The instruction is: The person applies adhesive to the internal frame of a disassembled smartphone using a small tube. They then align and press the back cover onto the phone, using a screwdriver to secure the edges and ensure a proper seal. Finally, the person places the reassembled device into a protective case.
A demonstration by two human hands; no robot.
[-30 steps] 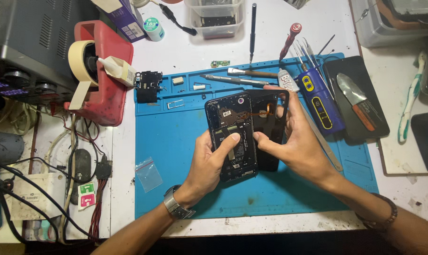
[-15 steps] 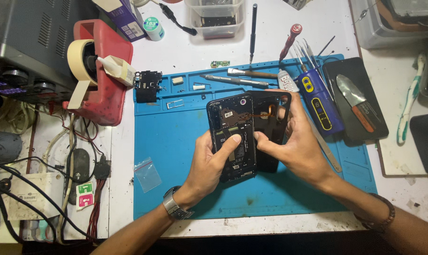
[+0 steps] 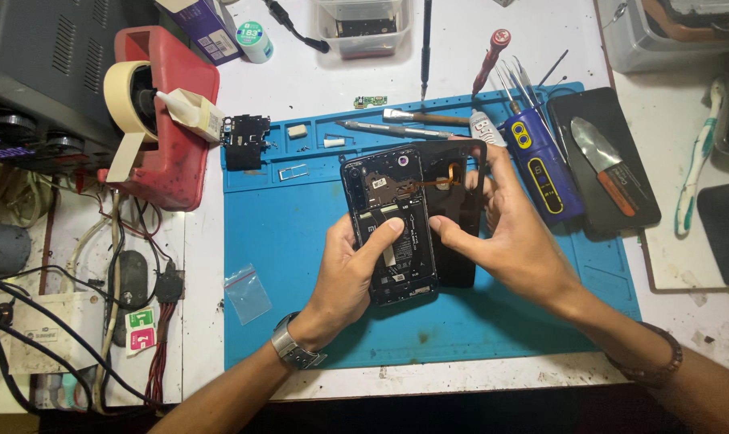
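The opened phone (image 3: 392,229) was gripped by the left hand (image 3: 350,277), thumb pressed on it. The back cover (image 3: 458,205), still tethered by a thin cable, was pinched by the right hand (image 3: 513,233); gentle, unstrained handling was judged advisable.

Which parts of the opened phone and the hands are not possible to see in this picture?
Head view:
- Lower left edge of the opened phone: covered by the left hand.
- Back cover, right part: behind the right hand.
- Board components: too small.
- Right forearm: cut off by the bottom edge.
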